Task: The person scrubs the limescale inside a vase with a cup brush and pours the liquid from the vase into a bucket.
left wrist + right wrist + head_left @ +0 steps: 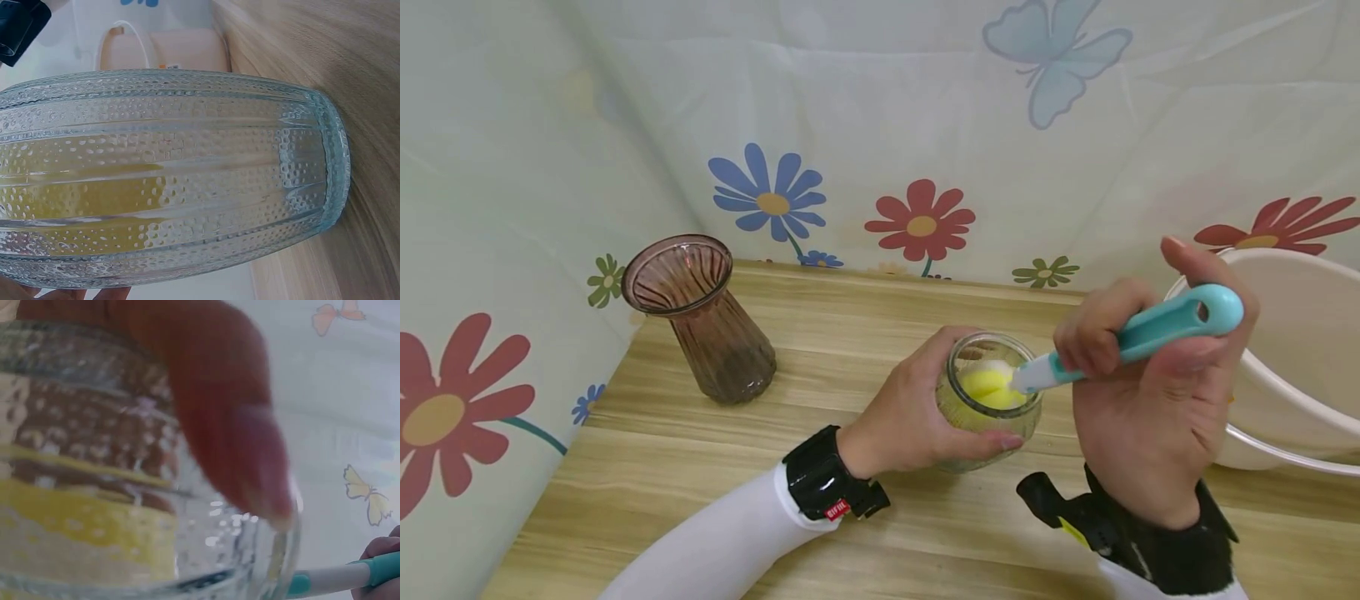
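Observation:
A clear glass jar (1028, 419) with a bumpy, dotted surface is gripped by my left hand (906, 417), the thumb along the near side. In my right hand (1142, 408) is a cup-cleaning brush, its turquoise handle (1176, 323) slanting down to the left. The yellow and white sponge head (991, 385) sits inside the jar's mouth. Through the glass (237, 162) the left wrist view shows the yellow sponge partway down, short of the base. The right wrist view has the left thumb (231, 419) over the jar and the brush's shaft (328, 579) at lower right.
A ribbed, purple-brown glass vase (722, 350) with a flared mouth stands at the left rear. At the right is a pale basin (1292, 400) with a white handle. Behind the wooden tabletop (842, 317) hangs a flowered curtain (850, 100).

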A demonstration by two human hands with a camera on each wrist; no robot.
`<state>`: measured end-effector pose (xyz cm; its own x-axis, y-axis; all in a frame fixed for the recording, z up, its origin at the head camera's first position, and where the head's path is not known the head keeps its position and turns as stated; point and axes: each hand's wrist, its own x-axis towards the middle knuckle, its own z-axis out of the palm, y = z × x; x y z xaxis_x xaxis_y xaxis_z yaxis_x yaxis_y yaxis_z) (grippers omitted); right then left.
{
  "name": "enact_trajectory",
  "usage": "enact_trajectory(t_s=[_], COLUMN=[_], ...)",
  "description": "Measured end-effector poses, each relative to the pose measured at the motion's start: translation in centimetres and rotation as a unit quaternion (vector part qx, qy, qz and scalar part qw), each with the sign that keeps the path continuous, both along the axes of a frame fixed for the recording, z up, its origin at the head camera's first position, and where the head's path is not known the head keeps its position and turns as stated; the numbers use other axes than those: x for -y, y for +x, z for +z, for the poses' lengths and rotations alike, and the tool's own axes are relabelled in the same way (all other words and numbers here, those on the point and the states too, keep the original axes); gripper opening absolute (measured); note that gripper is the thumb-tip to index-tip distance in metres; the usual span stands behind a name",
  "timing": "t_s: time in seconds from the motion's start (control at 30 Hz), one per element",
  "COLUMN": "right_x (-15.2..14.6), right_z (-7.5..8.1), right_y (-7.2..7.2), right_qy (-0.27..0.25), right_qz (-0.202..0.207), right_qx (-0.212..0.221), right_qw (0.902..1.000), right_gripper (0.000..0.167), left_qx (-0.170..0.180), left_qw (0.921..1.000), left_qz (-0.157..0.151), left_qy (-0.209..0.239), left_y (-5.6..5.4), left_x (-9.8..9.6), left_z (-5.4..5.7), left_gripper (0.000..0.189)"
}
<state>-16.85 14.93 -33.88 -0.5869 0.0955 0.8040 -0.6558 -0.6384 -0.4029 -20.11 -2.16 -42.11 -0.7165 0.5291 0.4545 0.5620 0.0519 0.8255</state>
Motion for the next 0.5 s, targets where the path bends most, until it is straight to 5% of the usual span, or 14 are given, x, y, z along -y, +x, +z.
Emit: enact_trajectory(t_s=[0.5], right_x=[0.37], right_z=[0.06], right_y=[0.18], right_qy=[0.003], right_qz=[0.022], right_qx=[0.008], right_qw=[0.9997], right_gripper=[0.04], left_qx=[0.018], left_qw=[0.9998], left_qz=[-0.004], left_qy=[0.002], left_y=[0.12], left_x=[0.0], left_z=[0.06], left_gripper=[0.083])
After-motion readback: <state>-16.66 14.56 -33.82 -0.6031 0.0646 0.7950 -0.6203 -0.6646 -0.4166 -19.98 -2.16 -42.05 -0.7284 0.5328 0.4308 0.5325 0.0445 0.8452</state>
